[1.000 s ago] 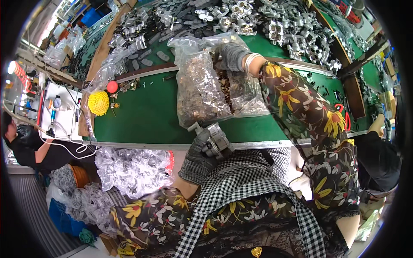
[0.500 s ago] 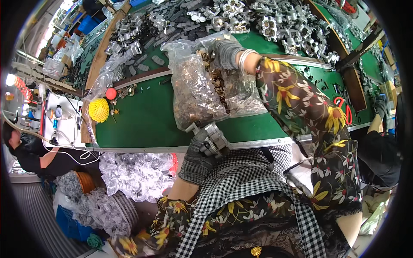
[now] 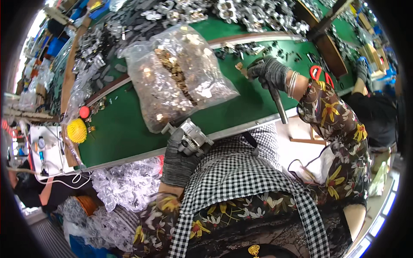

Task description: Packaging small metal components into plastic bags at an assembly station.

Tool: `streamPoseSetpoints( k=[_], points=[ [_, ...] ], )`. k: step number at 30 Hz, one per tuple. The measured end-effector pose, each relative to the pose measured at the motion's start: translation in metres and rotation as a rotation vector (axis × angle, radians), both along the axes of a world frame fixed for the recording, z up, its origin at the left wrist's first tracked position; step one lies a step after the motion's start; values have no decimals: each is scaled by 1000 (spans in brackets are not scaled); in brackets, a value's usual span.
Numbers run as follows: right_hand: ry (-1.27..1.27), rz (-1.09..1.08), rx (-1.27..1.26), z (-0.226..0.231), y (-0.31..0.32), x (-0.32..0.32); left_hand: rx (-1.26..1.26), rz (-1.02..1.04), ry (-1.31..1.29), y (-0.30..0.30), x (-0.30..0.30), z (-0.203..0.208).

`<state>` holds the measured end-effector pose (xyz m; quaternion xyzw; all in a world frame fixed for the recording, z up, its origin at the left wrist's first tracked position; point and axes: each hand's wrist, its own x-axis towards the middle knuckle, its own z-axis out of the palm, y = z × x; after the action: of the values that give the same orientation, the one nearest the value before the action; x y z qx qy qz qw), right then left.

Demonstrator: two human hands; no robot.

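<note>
My left hand (image 3: 177, 165), in a grey knitted glove, grips a silvery cast-metal brake caliper (image 3: 192, 138) at the table's front edge, close to my checked apron. My right hand (image 3: 272, 72), gloved too, is closed over the right part of the green table. A dark metal rod (image 3: 279, 107) sticks out from under its palm toward me. Small brass-coloured clips (image 3: 241, 67) show at its fingertips. Between my hands and farther left lies a clear plastic bag (image 3: 150, 92) of brass-coloured clips, its slit showing the clips inside.
Red-handled scissors (image 3: 322, 74) lie beyond my right forearm. Small black parts (image 3: 234, 50) are spread along the rail. Metal castings (image 3: 254, 17) heap at the back. A yellow foam-net ball (image 3: 77, 130) and a red cap (image 3: 84, 112) sit at left. Another person's gloved hand (image 3: 361, 70) is far right.
My right hand has left the bag and moved right, now with a rod and clips in it. My left hand still holds the caliper. The whole view has shifted and tilted.
</note>
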<state>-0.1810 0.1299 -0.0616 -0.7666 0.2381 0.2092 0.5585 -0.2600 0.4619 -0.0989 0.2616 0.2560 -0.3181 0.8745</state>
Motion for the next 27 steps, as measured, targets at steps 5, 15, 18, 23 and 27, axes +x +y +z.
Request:
streamPoseSetpoints(
  k=[5, 15, 18, 23, 27],
  points=[
    [79, 21, -42, -17, -3, -34, -7, -76, 10, -14, 0, -4],
    [-221, 358, -675, 3, -12, -8, 141, -35, 15, -33, -8, 25],
    [-425, 674, -720, -4, -4, 11, 130, -68, -35, -39, -8, 32],
    [-343, 926, -908, -19, 3, 31, 155, -137, -76, -32, -9, 21],
    [-287, 624, -764, -17, -13, 27, 143, -116, -47, -27, -10, 21]
  ],
)
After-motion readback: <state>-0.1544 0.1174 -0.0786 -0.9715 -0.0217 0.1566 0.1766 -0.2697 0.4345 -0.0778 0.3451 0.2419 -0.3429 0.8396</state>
